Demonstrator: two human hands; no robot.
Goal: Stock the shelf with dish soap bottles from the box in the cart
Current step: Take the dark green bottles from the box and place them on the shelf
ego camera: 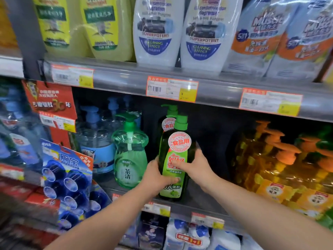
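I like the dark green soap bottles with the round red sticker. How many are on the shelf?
2. One bottle stands at the shelf's front edge, held by both hands. The other is right behind it, mostly hidden. More could be hidden farther back.

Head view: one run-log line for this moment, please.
stage: placing | left hand: on dark green dish soap bottle | right hand: on same bottle | bottle: upright at shelf front | behind: matching bottle
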